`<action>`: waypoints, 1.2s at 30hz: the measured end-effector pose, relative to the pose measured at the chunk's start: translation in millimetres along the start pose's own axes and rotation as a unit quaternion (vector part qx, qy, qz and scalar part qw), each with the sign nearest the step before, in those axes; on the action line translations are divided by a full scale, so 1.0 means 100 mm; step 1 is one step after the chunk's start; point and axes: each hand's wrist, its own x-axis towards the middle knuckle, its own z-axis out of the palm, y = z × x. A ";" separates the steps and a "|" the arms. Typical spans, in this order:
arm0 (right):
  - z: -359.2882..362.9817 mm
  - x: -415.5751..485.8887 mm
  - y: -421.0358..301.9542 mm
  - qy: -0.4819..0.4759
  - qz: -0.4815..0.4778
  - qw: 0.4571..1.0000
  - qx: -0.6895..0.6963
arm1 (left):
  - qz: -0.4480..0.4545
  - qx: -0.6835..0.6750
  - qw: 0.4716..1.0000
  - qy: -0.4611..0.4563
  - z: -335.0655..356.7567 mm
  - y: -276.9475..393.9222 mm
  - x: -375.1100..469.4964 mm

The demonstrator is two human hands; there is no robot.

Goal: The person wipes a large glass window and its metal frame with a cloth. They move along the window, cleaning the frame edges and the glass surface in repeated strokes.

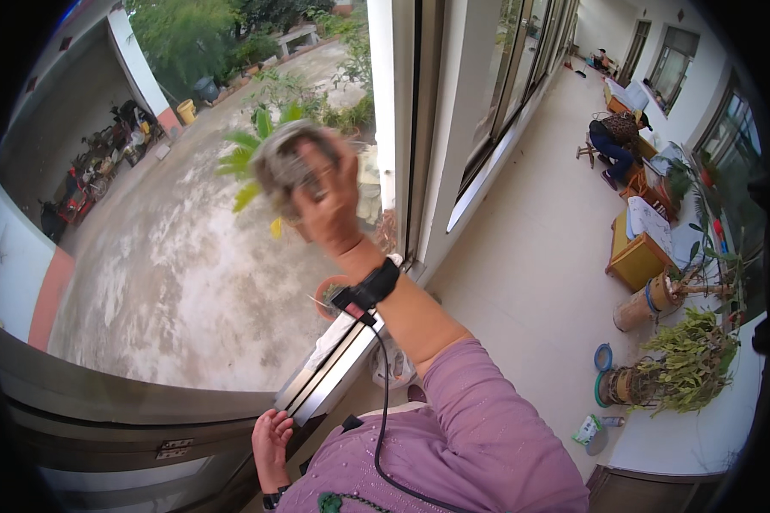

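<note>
My right hand (330, 199) is raised at the window opening and grips a bunched grey cloth (287, 160), slightly blurred. A black strap with a small device and cable sits around that wrist. The flat window pane, if one is there, cannot be made out against the courtyard behind the cloth. Down at the lower left, my left hand (273, 436) rests its fingertips at the end of the metal window sill track (330, 365); nothing shows in it. A white cloth (333, 340) lies along the track.
Outside, a potted plant (247, 154) and a terracotta pot (327, 296) stand on the concrete yard. A hinged window frame (167, 442) is at the lower left. Along the corridor (520, 250) are a seated person (619, 138), wooden seats (638, 250) and potted plants (686, 365).
</note>
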 end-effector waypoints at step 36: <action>-0.92 3.15 0.83 0.144 -0.237 0.953 -0.122 | 0.125 0.200 0.955 -0.183 1.80 0.80 0.25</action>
